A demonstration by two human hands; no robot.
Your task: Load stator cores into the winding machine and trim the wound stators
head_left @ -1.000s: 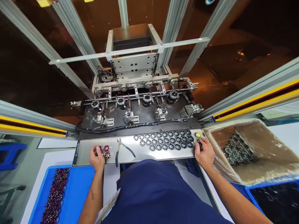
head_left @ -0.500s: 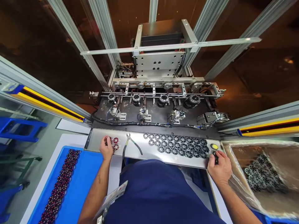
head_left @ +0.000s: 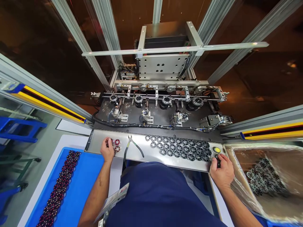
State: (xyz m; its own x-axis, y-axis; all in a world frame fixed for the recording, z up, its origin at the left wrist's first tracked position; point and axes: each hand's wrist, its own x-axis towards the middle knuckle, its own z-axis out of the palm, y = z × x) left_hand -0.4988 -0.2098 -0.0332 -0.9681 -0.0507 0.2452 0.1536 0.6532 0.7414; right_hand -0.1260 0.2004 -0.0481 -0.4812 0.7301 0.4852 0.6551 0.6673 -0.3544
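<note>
My left hand (head_left: 107,152) is closed at the left end of the metal ledge (head_left: 142,149), its fingers curled round a dark red round part (head_left: 107,142). Right beside it lie more red-centred round parts (head_left: 117,148). Toward the ledge's right end, my right hand (head_left: 222,171) grips a black knob (head_left: 217,160) with thumb and fingers; the hand partly hides it. Just behind the knob is a yellow button (head_left: 216,149). Black-and-silver spoked round parts (head_left: 178,147) lie in rows left of my right hand. Green-and-black handled cutting pliers (head_left: 130,146) rest open between the two groups.
Behind the ledge, a machine holds several round black fixtures (head_left: 166,101) below a metal plate (head_left: 162,66). A blue tray (head_left: 88,176) with rows of red-and-black parts (head_left: 58,189) is at left. On the right, a plastic-lined box (head_left: 290,201) contains silver-black round parts (head_left: 266,176).
The view has shifted very slightly. Both hands keep the same places and grips, and the machine looks the same.
</note>
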